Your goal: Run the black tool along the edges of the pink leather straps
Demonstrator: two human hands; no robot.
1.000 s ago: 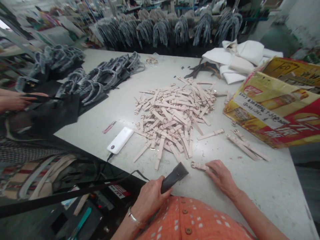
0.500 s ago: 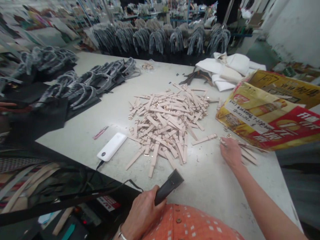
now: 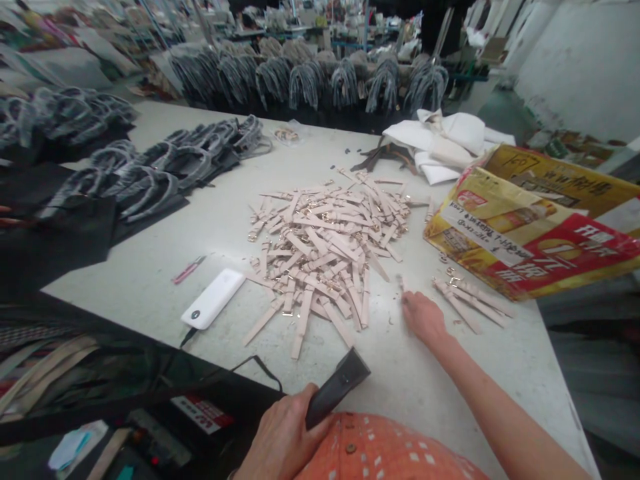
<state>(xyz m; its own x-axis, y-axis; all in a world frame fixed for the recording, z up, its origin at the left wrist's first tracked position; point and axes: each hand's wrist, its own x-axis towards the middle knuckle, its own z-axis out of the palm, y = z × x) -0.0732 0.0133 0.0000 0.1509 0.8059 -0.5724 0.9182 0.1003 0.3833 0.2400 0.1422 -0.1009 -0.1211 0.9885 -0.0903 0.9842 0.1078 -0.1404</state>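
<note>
My left hand (image 3: 283, 433) is wrapped around a black hair-clipper-like tool (image 3: 340, 387) with a wide flat end, held in front of the orange, white-flecked garment. My right hand (image 3: 424, 319) is closed on a short beige buckle strap (image 3: 401, 283). Only one end of it shows past the fingers, just above the table. Left of that hand lies a big heap of beige buckle straps (image 3: 325, 247) with gold-coloured buckles. To its right, several more straps (image 3: 470, 303) lie side by side.
A yellow and red carton (image 3: 525, 233) leans over the right edge of the white table (image 3: 200, 217). At left lie a white power bank (image 3: 214, 299) with a cable, a red cutter (image 3: 189, 269) and wrapped handles (image 3: 170, 160). White sheets (image 3: 450, 140) are piled behind.
My right hand has moved left from the side-by-side straps and taken up the single strap that lay between them and the heap. My left hand keeps the black tool almost in place.
</note>
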